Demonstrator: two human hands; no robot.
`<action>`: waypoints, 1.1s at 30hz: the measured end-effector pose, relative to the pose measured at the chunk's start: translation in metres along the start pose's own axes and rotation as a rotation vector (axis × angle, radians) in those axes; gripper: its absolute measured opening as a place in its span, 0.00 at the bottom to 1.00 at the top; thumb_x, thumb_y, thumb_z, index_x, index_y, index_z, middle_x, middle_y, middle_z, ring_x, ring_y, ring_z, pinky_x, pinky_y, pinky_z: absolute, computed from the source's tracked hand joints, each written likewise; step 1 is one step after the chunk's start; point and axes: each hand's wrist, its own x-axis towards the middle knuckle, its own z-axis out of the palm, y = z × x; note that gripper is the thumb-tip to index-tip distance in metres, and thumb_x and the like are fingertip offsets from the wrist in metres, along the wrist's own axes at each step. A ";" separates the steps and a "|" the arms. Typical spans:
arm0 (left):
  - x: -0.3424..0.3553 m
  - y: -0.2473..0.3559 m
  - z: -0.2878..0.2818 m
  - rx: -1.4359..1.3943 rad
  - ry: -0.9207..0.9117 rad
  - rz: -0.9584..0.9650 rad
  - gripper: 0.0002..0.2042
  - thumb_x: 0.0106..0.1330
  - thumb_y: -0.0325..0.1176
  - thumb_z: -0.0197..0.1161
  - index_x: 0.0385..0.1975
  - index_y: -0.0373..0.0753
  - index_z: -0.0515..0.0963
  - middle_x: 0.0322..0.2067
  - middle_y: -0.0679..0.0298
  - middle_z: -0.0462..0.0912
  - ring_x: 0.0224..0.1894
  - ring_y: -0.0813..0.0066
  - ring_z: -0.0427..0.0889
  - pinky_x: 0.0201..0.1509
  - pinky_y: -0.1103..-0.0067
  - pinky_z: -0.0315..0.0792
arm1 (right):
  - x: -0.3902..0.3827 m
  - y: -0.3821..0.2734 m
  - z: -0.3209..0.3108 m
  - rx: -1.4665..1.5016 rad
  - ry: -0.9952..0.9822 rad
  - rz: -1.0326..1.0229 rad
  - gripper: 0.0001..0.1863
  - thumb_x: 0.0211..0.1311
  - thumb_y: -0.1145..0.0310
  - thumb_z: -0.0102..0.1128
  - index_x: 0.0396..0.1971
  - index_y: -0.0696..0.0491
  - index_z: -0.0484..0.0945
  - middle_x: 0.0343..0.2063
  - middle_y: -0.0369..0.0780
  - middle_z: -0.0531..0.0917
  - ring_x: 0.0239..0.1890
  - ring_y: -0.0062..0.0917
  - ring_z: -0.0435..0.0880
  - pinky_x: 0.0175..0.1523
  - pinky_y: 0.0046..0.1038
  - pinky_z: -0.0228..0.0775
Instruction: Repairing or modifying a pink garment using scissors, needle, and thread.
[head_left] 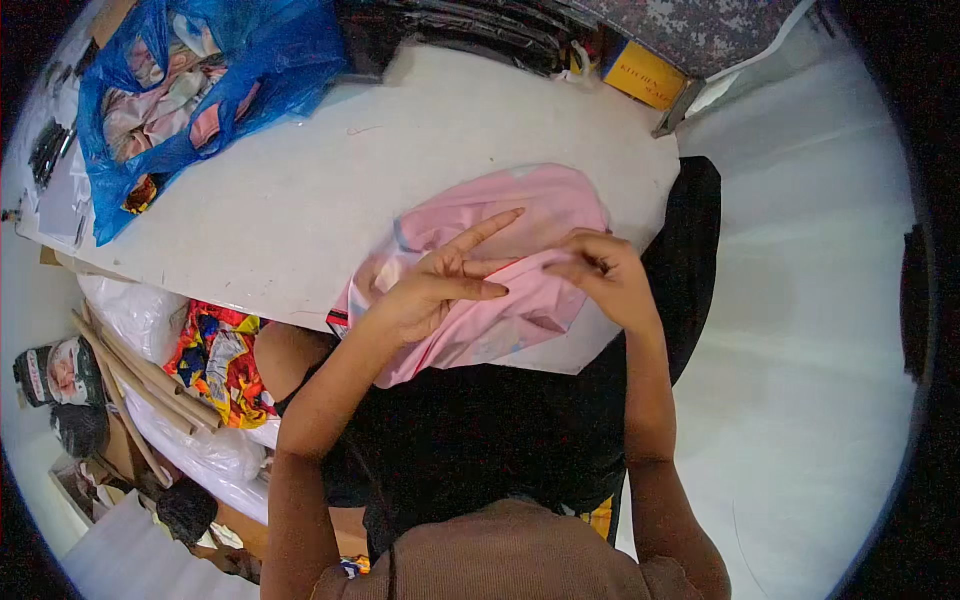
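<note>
Nearest the camera is the wearer's brown ribbed shirt [500, 555], with black cloth [450, 430] over the lap beyond it. The pink cloth [545, 195] lies loosely bunched at the near edge of the white table [300, 200], partly overhanging it. The left hand [440, 290] is spread wide over the cloth, index finger extended and thumb lying along a raised fold; whether it grips that fold cannot be told. The right hand [605, 275] is narrow, thumb and fingers drawn together on the fold's far end, slightly blurred. In this inspector's judgement, sound handling calls for a light pinch at the right, the left fingers flat to support the fold, and even tension so that the thin fabric neither creases nor slides off the table edge. Count: 2 hands, 1 pink cloth under them, 1 table, 1 blue plastic bag [285, 70] and 1 yellow box [645, 75]. The fabric pieces [165, 115] inside the bag overlap and cannot be counted; the brown tubes [150, 372] at lower left number at least 3.
</note>
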 end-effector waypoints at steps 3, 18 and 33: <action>0.000 -0.003 0.005 -0.037 0.020 -0.009 0.39 0.49 0.13 0.54 0.65 0.39 0.50 0.67 0.64 0.50 0.58 0.70 0.69 0.54 0.81 0.67 | -0.001 -0.016 -0.003 0.385 0.363 0.412 0.09 0.56 0.68 0.60 0.24 0.59 0.79 0.26 0.32 0.78 0.18 0.09 0.66 0.21 0.13 0.53; -0.002 0.003 0.008 0.053 0.039 -0.013 0.37 0.50 0.12 0.56 0.64 0.38 0.54 0.66 0.64 0.53 0.57 0.70 0.70 0.54 0.80 0.68 | 0.000 -0.017 -0.003 0.578 0.274 0.237 0.07 0.55 0.71 0.60 0.30 0.58 0.75 0.24 0.33 0.77 0.16 0.09 0.67 0.19 0.13 0.53; -0.010 0.020 -0.005 0.770 0.270 -0.022 0.14 0.59 0.28 0.63 0.44 0.33 0.76 0.40 0.67 0.79 0.41 0.84 0.74 0.45 0.85 0.68 | -0.014 -0.017 -0.029 0.601 0.274 0.452 0.06 0.49 0.75 0.59 0.18 0.56 0.71 0.17 0.30 0.67 0.15 0.10 0.59 0.20 0.16 0.46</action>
